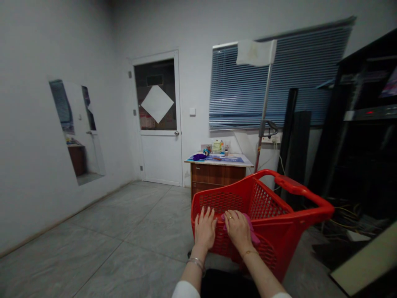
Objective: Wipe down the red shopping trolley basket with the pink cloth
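Observation:
A red plastic shopping cart (pixel 279 238) with perforated sides stands right in front of me, its handle toward the right. My left hand (pixel 205 228) lies on the near rim of the basket, fingers stretched out and slightly apart, with nothing visible in it. Beside it, my right hand (pixel 238 229) presses a pink cloth (pixel 254 236) against the same rim, fingers curled over it. Part of the cloth sticks out to the right of that hand; the rest is hidden beneath it.
Behind the cart is a brown wooden cabinet (pixel 217 174) with a purple cloth (pixel 199 157) and several small bottles on top. A pole with a white flag (pixel 256 54) rises near it. Dark racks (pixel 356 124) and loose cables stand right; a white door (pixel 161 157) and mirror (pixel 82 136) are left.

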`<act>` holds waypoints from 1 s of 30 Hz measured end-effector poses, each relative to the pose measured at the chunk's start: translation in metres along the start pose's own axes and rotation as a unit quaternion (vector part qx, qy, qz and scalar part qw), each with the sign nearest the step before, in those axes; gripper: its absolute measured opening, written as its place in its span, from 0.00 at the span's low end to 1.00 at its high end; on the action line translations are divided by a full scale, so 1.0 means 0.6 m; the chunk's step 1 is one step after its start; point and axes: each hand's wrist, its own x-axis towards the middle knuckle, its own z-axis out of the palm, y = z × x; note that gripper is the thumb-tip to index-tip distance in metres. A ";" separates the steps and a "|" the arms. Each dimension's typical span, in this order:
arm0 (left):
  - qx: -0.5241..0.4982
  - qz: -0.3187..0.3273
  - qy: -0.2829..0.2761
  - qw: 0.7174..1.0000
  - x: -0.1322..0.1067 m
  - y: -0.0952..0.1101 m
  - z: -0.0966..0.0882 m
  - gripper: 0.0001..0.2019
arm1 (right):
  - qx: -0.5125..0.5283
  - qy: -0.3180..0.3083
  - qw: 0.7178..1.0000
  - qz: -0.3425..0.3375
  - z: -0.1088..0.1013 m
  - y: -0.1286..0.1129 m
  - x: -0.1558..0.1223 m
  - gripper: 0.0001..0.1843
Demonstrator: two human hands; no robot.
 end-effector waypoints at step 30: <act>0.003 -0.008 -0.004 1.000 0.001 0.003 -0.009 0.22 | -0.046 0.005 0.999 -0.019 -0.032 0.072 -0.005 0.13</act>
